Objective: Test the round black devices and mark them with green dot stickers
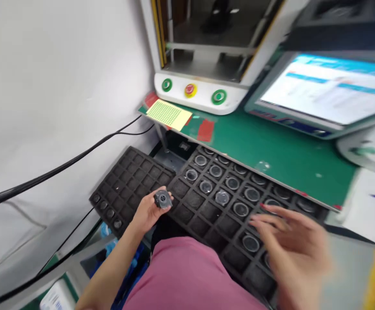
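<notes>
My left hand [149, 212] holds a small dark round part [162, 199] between thumb and fingers, above the gap between two black compartment trays. My right hand [287, 239] is blurred, fingers spread, holding nothing, hovering over the right tray [203, 213]. That tray holds several clear round lenses [222, 197] in its pockets. The left tray [132, 172] holds a few small dark parts [110, 213] in its near row; its other pockets look bare.
A green bench [271, 150] carries a white machine with green and red buttons [190, 89], a tilted monitor [326, 88] and a yellow dotted sheet [169, 114]. Black cables [61, 165] run along the white wall at left. Papers [371, 206] lie at right.
</notes>
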The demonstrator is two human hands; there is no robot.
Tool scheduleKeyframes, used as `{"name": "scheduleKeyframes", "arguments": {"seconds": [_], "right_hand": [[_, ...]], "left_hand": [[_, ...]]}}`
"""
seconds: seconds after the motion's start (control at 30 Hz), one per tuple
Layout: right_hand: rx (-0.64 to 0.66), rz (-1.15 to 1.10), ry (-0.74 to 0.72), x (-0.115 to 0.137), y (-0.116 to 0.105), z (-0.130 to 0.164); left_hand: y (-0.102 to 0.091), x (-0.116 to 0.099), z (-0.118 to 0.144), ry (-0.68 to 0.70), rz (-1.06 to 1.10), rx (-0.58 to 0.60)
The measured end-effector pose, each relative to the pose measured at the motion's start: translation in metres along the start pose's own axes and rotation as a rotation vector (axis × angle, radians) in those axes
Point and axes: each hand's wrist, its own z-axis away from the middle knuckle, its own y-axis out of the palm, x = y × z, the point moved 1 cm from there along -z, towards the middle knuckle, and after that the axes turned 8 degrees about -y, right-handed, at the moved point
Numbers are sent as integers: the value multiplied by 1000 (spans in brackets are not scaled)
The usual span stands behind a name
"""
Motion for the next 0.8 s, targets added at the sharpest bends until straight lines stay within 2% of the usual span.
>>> {"name": "scheduleKeyframes", "arguments": {"seconds": [0.07, 0.13, 0.2, 0.27, 0.5, 0.6, 0.67, 0.7, 0.77, 0.8], "right_hand": [[61, -55, -87, 1, 17, -3], [131, -82, -154, 7, 29, -7], [168, -110, -183, 14, 35, -12], [193, -157, -158, 17, 36, -16], [226, -312, 22, 22, 30, -18], [227, -346, 33, 20, 15, -31], [114, -253, -17, 4, -5, -57], [10, -163, -56, -10, -17, -75], [-166, 109, -42, -47, -41, -114], [-202, 179, -15, -67, -52, -133]], "left_hand": [[40, -8, 2, -83, 63, 290], [72, -10, 3, -178, 123, 547], [94, -9, 3, -237, 134, 682], [107, -6, 3, -258, 106, 727], [124, -3, 3, -268, 85, 760], [123, -3, -2, -245, 91, 680], [117, -5, -8, -211, 92, 573], [112, -7, -11, -191, 95, 517], [97, -11, -17, -158, 109, 412], [87, -14, -21, -151, 120, 359]]}}
